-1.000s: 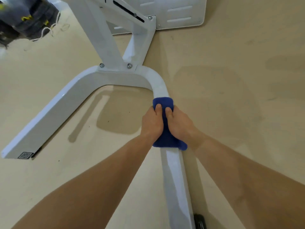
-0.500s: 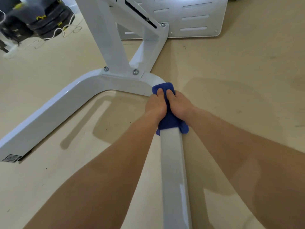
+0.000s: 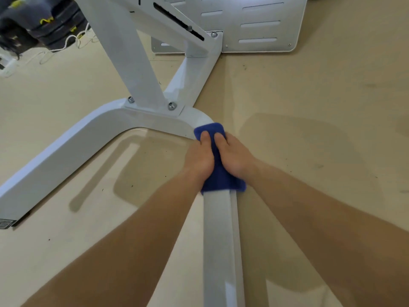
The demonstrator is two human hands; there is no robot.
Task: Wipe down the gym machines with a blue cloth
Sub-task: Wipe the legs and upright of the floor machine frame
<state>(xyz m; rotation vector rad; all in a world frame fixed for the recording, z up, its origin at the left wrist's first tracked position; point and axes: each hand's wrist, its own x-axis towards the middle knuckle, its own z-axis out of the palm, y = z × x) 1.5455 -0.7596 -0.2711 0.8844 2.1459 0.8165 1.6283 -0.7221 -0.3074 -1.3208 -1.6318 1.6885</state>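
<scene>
Left hand (image 3: 200,157) and right hand (image 3: 234,158) clamped over folded blue cloth (image 3: 218,173) on white steel base tube (image 3: 218,240); press evenly, follow the bend

You will find no text that can be read here. A small sticker (image 3: 6,223) sits on the end of the white base beam (image 3: 55,160) at your left edge; its printed pattern is too small and cut off to make out. Yellow marks (image 3: 47,20) stand on the dark objects (image 3: 39,21) at upper left, but they are blurred and form no letters you can tell.
</scene>
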